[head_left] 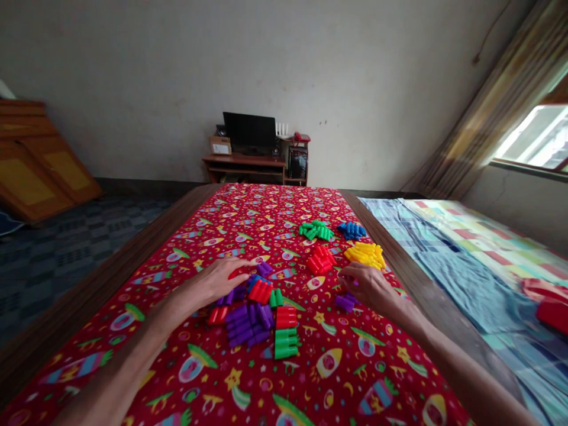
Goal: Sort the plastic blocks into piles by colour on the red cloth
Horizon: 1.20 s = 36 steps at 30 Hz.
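A mixed pile of short ribbed plastic pieces lies in front of me, with purple pieces (251, 325), red pieces (261, 291) and green pieces (286, 343). My left hand (222, 278) reaches over the pile's far left side, thumb and fingers apart; a red piece shows in the gap between them. Further right, my right hand (367, 285) is bent downward, its fingers curled, with a bit of purple showing among them. Just below its fingertips lie a few purple pieces (345, 302) on the cloth. The undersides of both hands are hidden.
Beyond my right hand are separate heaps: red (321, 260), yellow (366, 255), green (316, 230) and blue (351, 230). A red patterned cloth (328, 361) covers the wooden table (160, 231). A bed (470, 266) stands along the right; a desk with a monitor (249, 131) is behind.
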{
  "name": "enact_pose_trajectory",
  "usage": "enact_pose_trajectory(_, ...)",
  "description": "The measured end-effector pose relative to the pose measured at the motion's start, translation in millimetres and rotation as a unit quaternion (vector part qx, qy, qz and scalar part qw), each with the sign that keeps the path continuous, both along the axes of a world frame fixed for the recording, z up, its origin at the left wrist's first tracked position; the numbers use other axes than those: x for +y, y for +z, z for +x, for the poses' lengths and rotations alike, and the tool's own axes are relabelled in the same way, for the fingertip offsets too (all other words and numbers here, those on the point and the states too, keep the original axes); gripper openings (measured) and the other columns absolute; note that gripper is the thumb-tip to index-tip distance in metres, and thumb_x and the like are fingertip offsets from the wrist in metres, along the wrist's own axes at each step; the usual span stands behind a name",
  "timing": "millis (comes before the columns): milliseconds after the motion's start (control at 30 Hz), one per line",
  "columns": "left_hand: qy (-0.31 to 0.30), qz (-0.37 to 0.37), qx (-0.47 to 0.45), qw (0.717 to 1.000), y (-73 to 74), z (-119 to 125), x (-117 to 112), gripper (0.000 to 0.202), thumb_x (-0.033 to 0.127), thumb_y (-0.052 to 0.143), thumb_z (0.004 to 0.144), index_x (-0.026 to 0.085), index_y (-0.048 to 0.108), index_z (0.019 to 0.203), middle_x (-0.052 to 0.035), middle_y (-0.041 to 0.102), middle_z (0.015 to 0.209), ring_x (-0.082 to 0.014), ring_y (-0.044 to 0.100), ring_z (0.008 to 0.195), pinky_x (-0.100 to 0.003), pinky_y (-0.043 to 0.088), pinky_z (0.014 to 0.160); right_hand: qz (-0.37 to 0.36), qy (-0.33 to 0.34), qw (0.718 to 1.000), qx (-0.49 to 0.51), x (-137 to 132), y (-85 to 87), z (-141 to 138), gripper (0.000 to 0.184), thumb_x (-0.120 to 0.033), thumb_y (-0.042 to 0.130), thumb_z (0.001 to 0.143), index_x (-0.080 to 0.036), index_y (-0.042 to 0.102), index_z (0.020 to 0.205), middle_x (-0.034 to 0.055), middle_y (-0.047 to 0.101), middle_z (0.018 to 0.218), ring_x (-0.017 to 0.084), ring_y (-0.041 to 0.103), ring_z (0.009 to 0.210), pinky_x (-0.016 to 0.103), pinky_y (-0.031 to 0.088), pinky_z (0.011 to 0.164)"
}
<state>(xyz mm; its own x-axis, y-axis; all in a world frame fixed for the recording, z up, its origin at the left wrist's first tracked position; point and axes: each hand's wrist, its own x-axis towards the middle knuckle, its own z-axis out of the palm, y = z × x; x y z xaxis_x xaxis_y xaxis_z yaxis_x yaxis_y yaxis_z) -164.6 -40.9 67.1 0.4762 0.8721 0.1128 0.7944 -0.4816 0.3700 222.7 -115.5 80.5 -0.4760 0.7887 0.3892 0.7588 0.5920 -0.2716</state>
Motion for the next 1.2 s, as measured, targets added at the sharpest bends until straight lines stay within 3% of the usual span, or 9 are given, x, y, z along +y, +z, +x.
enact_pose_trajectory(100,0.002,0.034,0.012,0.999,-20.5,-18.0,-11.5,0.044,0.045,0.047,0.087,0.019,0.065,0.118,-0.0105,0.064,0.127,-0.0253,0.057,0.117,-0.039,0.043,0.104,-0.045,0.023,0.999,-0.005,-8.2,12.7,-29.0,0.023,-0.021,0.045,0.095,-0.016,0.064,0.083,0.0056,0.064,0.074,0.013,0.056,0.062,0.024,0.04,0.058)
enact_pose_trajectory(167,0.0,0.047,0.029,0.998,-31.7,-23.7,-20.4,0.044,0.044,0.049,0.087,0.019,0.065,0.12,-0.0117,0.058,0.134,-0.0277,0.051,0.124,-0.042,0.042,0.106,-0.067,0.084,0.994,-0.015,-17.9,12.7,-54.2,0.024,-0.026,0.044,0.097,-0.016,0.065,0.091,0.0063,0.065,0.08,0.013,0.058,0.067,0.024,0.042,0.061)
enact_pose_trajectory(333,-0.012,0.085,0.055,0.995,-38.8,-16.8,-34.7,0.035,0.031,0.054,0.087,0.02,0.066,0.118,-0.0114,0.055,0.137,-0.0305,0.041,0.132,-0.047,0.038,0.11,-0.034,0.229,0.966,-0.111,-42.4,-10.4,-108.5,0.039,-0.049,0.055,0.091,-0.021,0.06,0.117,0.0132,0.058,0.123,0.025,0.052,0.116,0.034,0.048,0.088)
enact_pose_trajectory(567,-0.035,0.077,0.013,0.996,-34.3,-5.2,-40.0,0.039,0.018,0.055,0.084,0.021,0.061,0.123,-0.0096,0.061,0.125,-0.025,0.054,0.119,-0.041,0.044,0.106,-0.002,0.143,0.981,-0.132,-26.8,-35.5,-109.7,0.011,-0.022,0.056,0.089,-0.02,0.062,0.098,0.0144,0.057,0.121,0.029,0.049,0.117,0.039,0.051,0.086)
enact_pose_trajectory(700,-0.051,0.061,-0.01,0.997,-37.7,13.8,-34.6,0.044,0.022,0.053,0.087,0.022,0.054,0.131,-0.0093,0.058,0.133,-0.0239,0.054,0.122,-0.04,0.042,0.108,-0.004,0.162,0.985,-0.053,8.4,-41.9,-109.3,0.021,-0.007,0.052,0.086,-0.017,0.061,0.101,0.0144,0.059,0.113,0.025,0.052,0.113,0.038,0.05,0.089)
enact_pose_trajectory(833,-0.048,0.077,-0.027,0.995,-39.6,24.6,-22.7,0.037,0.017,0.05,0.085,0.02,0.061,0.121,-0.0087,0.061,0.13,-0.0233,0.057,0.12,-0.038,0.044,0.107,-0.014,0.198,0.98,0.023,31.4,-43.0,-115.1,0.026,-0.013,0.055,0.087,-0.016,0.06,0.112,0.0145,0.061,0.113,0.023,0.057,0.108,0.037,0.051,0.088)
enact_pose_trajectory(1000,-0.027,0.111,-0.061,0.992,-32.4,23.6,-14.6,0.033,0.011,0.043,0.084,0.02,0.067,0.104,-0.0069,0.065,0.122,-0.021,0.06,0.114,-0.037,0.047,0.104,-0.02,0.166,0.978,0.123,44.3,-27.7,-104.3,0.029,-0.027,0.053,0.094,-0.018,0.061,0.12,0.0134,0.066,0.113,0.022,0.063,0.104,0.033,0.051,0.083)
enact_pose_trajectory(1133,-0.038,0.098,-0.077,0.991,-28.8,32.7,-18.0,0.031,0.021,0.041,0.091,0.018,0.066,0.109,-0.0084,0.066,0.119,-0.0218,0.061,0.113,-0.037,0.046,0.104,-0.029,0.116,0.992,0.028,53.6,-17.7,-112.6,0.035,-0.032,0.054,0.094,-0.016,0.059,0.124,0.0115,0.07,0.097,0.018,0.067,0.081,0.027,0.05,0.07)
enact_pose_trajectory(1200,-0.042,0.088,-0.072,0.993,-32.2,36.7,-21.8,0.033,0.029,0.044,0.093,0.018,0.062,0.118,-0.0094,0.065,0.122,-0.0233,0.06,0.115,-0.038,0.046,0.104,-0.008,0.097,0.994,-0.058,54.6,-19.5,-126.3,0.04,-0.034,0.059,0.09,-0.015,0.058,0.126,0.0133,0.07,0.1,0.02,0.066,0.086,0.028,0.05,0.073)
